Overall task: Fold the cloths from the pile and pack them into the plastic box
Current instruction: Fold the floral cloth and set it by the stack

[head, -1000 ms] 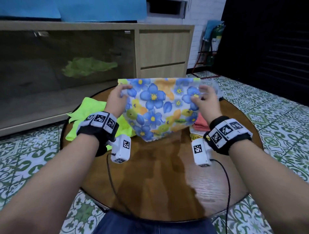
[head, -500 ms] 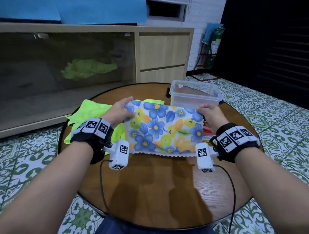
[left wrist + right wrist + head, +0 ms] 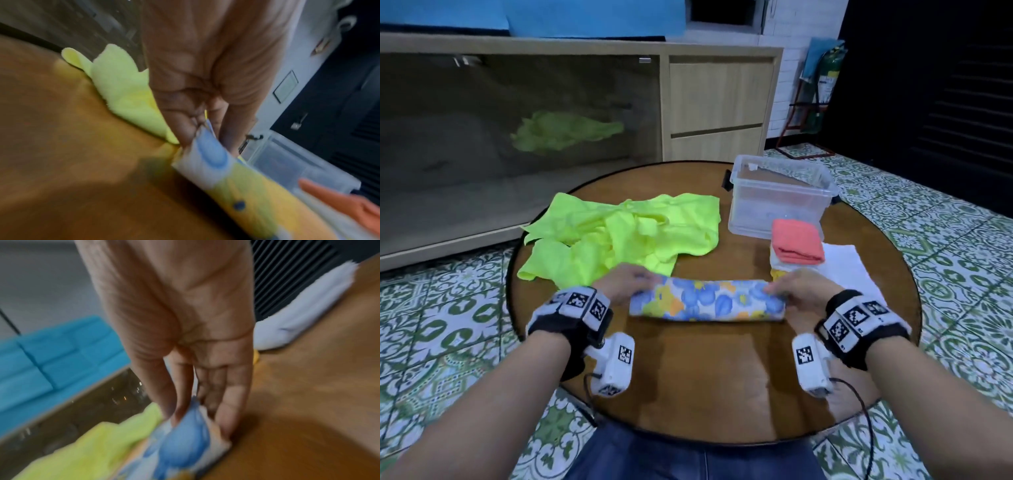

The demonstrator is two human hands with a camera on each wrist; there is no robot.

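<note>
Two hands pinch one floral cloth [image 3: 707, 301], folded into a long narrow strip lying flat on the round wooden table [image 3: 705, 383] just in front of the person. The left hand [image 3: 627, 284] holds its left end and the right hand [image 3: 803, 289] its right end.

The head view gives the layout but hides the fingertips behind the knuckles. The left wrist view fills that in: thumb and fingers [image 3: 185, 129] nip the cloth's corner, with the yellow-green pile [image 3: 127, 91] touching the hand's far side and the clear plastic box [image 3: 298, 164] beyond the strip. The right wrist view, blurred, shows its thumb and fingers [image 3: 228, 415] closed narrowly on the other end, a white cloth [image 3: 304, 308] lying flat on the table behind the hand.

From left to right in the head view: the loose yellow-green pile [image 3: 626, 236] spreads over the table's far left, one corner reaching the rim; the strip lies just in front of it; the plastic box [image 3: 780, 195] stands at the far right, open-topped. A folded stack topped by a coral cloth [image 3: 796, 241] sits against the box's near wall, with the white cloth [image 3: 849, 270] beside it. Bare tabletop lies between the strip and the near rim.
</note>
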